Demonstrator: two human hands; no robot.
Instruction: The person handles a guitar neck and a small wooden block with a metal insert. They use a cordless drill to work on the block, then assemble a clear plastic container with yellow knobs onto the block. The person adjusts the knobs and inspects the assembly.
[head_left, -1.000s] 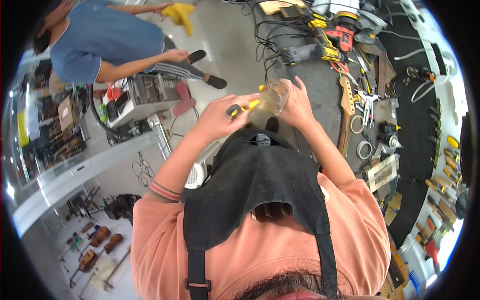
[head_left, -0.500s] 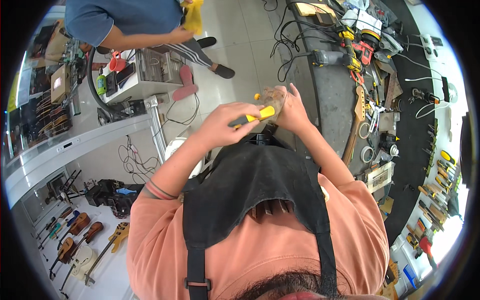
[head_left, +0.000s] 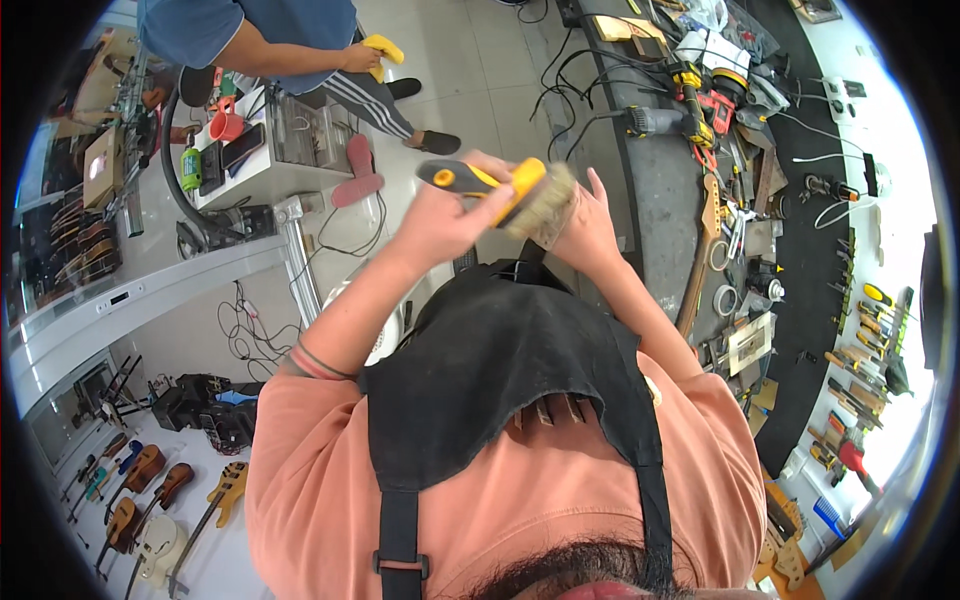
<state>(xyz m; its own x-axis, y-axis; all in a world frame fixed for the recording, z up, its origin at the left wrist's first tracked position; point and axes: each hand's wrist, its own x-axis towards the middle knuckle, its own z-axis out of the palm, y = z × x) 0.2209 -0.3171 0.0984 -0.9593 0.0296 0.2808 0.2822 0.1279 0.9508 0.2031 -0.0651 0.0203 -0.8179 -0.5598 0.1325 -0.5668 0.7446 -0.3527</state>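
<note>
My left hand (head_left: 455,215) is closed around the black-and-yellow handle of a wide brush (head_left: 540,175). Its pale bristles (head_left: 548,208) point right and meet the front of my right hand (head_left: 588,230). A small flat, dull-coloured piece (head_left: 550,236) shows between the bristles and my right palm. That hand's thumb side grips it while one finger sticks up, and the brush hides most of the piece, so its kind is unclear. Both hands are raised in front of the black apron (head_left: 500,370).
To the right runs a grey workbench (head_left: 655,200) with power tools (head_left: 690,115), cables, tape rolls (head_left: 725,300) and a guitar neck (head_left: 705,235). Hand tools hang along the far right wall. Another person (head_left: 270,50) stands at upper left, holding something yellow. Guitars (head_left: 165,535) stand at lower left.
My left hand has swung the brush, turning its handle up and left, with the bristles now across the front of my right hand. The other person's yellow thing has shifted slightly lower.
</note>
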